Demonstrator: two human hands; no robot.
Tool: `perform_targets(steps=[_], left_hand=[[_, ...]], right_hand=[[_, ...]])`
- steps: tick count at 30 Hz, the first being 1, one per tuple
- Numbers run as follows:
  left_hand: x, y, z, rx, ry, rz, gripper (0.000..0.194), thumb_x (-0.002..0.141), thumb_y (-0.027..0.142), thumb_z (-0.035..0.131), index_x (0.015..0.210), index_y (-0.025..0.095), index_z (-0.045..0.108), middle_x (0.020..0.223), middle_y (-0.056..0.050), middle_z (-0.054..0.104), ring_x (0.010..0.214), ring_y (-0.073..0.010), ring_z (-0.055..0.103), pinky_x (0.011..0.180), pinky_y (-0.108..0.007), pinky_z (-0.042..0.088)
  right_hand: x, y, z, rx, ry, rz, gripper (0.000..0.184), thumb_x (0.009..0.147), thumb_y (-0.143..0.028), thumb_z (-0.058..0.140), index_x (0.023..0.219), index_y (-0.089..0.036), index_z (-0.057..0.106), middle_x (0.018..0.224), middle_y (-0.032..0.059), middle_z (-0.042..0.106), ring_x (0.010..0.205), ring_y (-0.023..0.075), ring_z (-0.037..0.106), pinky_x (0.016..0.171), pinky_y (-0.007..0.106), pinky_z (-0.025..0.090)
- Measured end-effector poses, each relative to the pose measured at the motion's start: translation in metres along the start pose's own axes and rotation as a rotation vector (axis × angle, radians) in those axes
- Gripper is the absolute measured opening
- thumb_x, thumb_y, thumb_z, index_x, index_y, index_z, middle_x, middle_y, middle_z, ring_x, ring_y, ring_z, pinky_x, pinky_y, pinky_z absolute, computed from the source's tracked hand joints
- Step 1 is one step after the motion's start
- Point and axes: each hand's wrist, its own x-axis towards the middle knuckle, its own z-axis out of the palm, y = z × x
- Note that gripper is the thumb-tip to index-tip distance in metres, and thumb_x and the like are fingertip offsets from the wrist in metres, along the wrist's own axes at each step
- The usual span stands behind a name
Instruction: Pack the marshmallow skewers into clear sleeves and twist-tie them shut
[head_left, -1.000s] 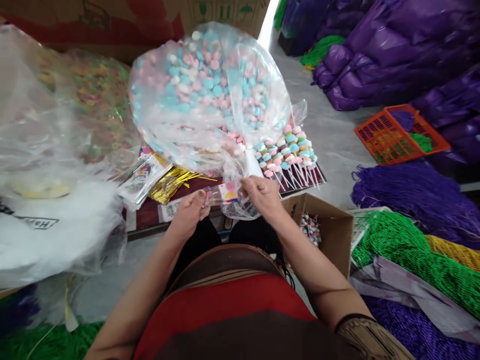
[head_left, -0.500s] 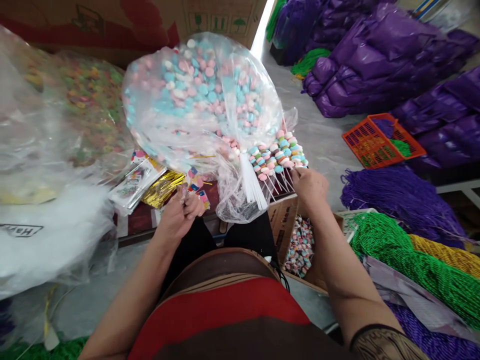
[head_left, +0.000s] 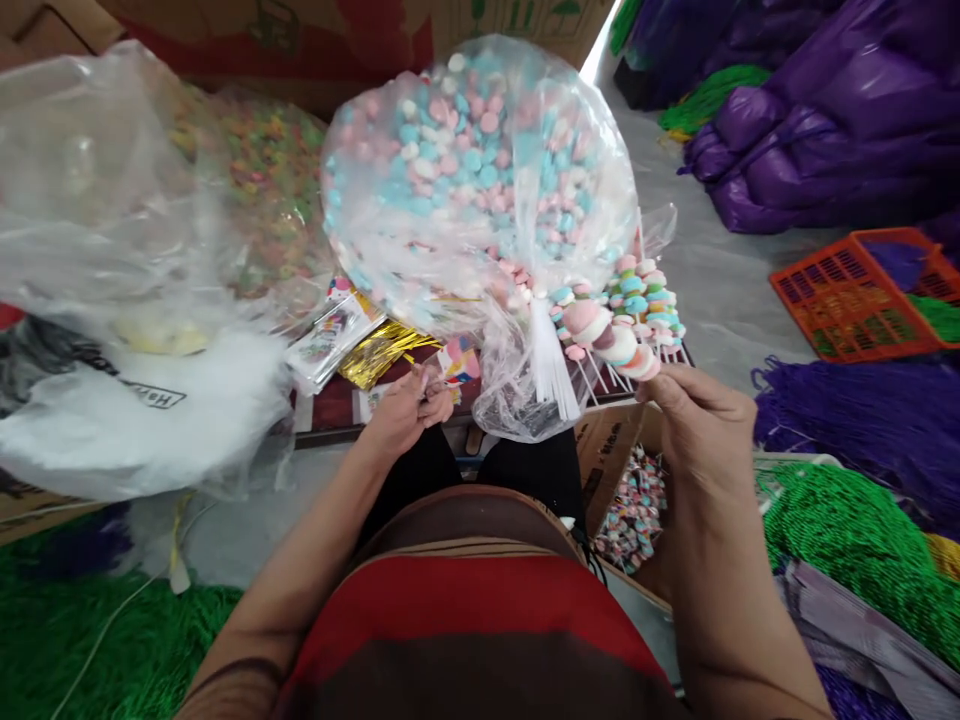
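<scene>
My right hand (head_left: 697, 425) is closed on the stick of a candy skewer (head_left: 611, 342) of pink, white and blue discs, lifted just in front of a row of similar skewers (head_left: 646, 300) lying on the dark red board (head_left: 337, 405). My left hand (head_left: 409, 410) is pinched on a small printed clear wrapper (head_left: 459, 362) near the board's front edge. Behind both hands bulges a big clear bag of pink, blue and white candies (head_left: 480, 180), with a bundle of white sticks (head_left: 551, 360) at its lower end.
Gold twist ties (head_left: 379, 350) and printed wrappers (head_left: 330, 335) lie on the board. An open cardboard box of wrapped skewers (head_left: 634, 495) sits by my right knee. Clear bags (head_left: 112, 230) fill the left; purple bags (head_left: 825, 130), an orange crate (head_left: 862, 295) and green strands (head_left: 847, 530) crowd the right.
My right hand left the wrapper, reached to the row of skewers and has lifted one off it. My left hand kept the wrapper. The camera swung left.
</scene>
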Motion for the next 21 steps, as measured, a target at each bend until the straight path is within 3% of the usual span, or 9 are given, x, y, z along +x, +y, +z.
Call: perform_targets(steps=[8,13,21], left_hand=[[-0.004,-0.004,-0.005,0.118,-0.028,0.032,0.064,0.073,0.077,0.074,0.063,0.021,0.045,0.044,0.010,0.032,0.039,-0.0064,0.030,0.049,-0.026,0.031],[-0.006,-0.002,-0.005,0.138,-0.056,0.049,0.060,0.076,0.076,0.073,0.067,0.020,0.051,0.045,0.011,0.029,0.039,-0.0055,0.028,0.048,-0.025,0.030],[-0.004,-0.006,-0.020,0.228,-0.112,0.060,0.058,0.085,0.074,0.065,0.074,0.017,0.057,0.049,0.009,0.034,0.042,-0.0063,0.031,0.049,-0.025,0.026]], right_hand=[[-0.003,-0.023,0.016,-0.030,-0.284,-0.092,0.005,0.084,-0.037,0.081,0.088,-0.036,0.085,0.083,-0.0002,0.080,0.077,0.0204,0.071,0.074,0.038,0.057],[0.001,-0.023,0.020,-0.145,-0.347,-0.188,0.008,0.086,-0.042,0.079,0.089,-0.037,0.085,0.077,0.0000,0.078,0.071,0.0198,0.066,0.072,0.039,0.055],[0.009,-0.020,0.009,-0.252,-0.406,-0.263,0.006,0.088,-0.031,0.077,0.089,-0.032,0.083,0.081,0.0005,0.078,0.072,0.0182,0.067,0.070,0.036,0.054]])
